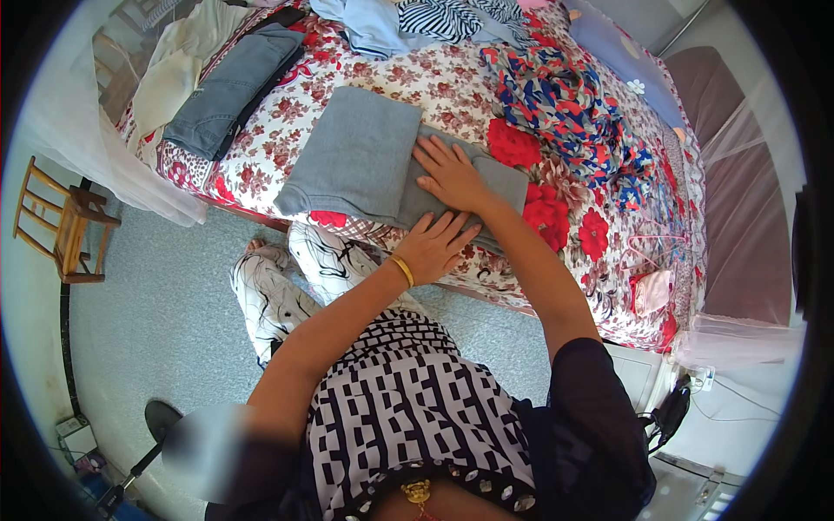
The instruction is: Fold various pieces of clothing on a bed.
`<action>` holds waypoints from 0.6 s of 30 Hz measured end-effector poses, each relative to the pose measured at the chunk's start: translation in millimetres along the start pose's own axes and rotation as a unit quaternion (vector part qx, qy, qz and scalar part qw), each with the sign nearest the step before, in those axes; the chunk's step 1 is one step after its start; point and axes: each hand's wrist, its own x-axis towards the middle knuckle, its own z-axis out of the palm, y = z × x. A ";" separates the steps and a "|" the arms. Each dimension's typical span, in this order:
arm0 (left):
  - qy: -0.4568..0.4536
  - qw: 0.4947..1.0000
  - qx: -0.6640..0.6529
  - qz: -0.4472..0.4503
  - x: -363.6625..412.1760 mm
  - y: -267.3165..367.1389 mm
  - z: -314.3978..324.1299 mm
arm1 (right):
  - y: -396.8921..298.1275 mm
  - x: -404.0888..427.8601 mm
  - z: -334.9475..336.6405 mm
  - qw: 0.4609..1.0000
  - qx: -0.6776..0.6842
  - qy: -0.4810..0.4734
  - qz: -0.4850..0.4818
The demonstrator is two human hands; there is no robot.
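A grey knitted garment [365, 153], partly folded, lies flat on the bed before me, near its front edge. My right hand [449, 170] rests on the garment's right part with fingers spread, touching the edge of the folded left layer. Nearer to me, my left hand [435, 246], with a yellow bangle at the wrist, lies across the garment's front edge, fingers a little apart and pointing right. Neither hand grips anything. The fingertips of the left hand are close to the right wrist.
Folded grey-blue jeans [238, 91] lie at the left on the flowered bedspread [260, 156]. A crumpled camouflage-patterned cloth [567, 111] is at the right, beyond pink hangers [642, 251]. Striped and pale blue clothes [443, 19] lie at the back. A wooden chair [78, 228] stands left.
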 end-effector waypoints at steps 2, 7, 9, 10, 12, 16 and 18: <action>-0.004 1.000 0.007 0.002 2.5 0.0 0.9 | 8.0 15.3 0.8 1.000 -0.014 -0.007 0.017; -0.013 1.000 0.011 0.005 3.3 2.7 -1.1 | 17.2 46.1 2.9 0.995 -0.027 -0.004 0.094; -0.019 1.000 0.011 -0.001 4.2 4.0 -3.2 | 19.2 47.9 2.3 0.995 -0.035 -0.016 0.089; -0.019 1.000 0.010 0.005 4.1 4.1 -3.2 | 21.3 44.0 1.5 0.995 -0.037 -0.014 0.094; -0.020 1.000 0.011 0.007 4.3 3.4 -1.6 | 23.7 31.7 0.7 0.995 0.054 0.083 0.020; -0.027 1.000 0.004 0.001 -1.9 -0.9 1.8 | -5.6 -21.5 -31.4 0.992 0.096 0.085 -0.009; -0.017 1.000 0.014 0.013 -1.7 -2.1 6.3 | -14.0 -56.3 -41.0 0.987 0.135 0.063 0.052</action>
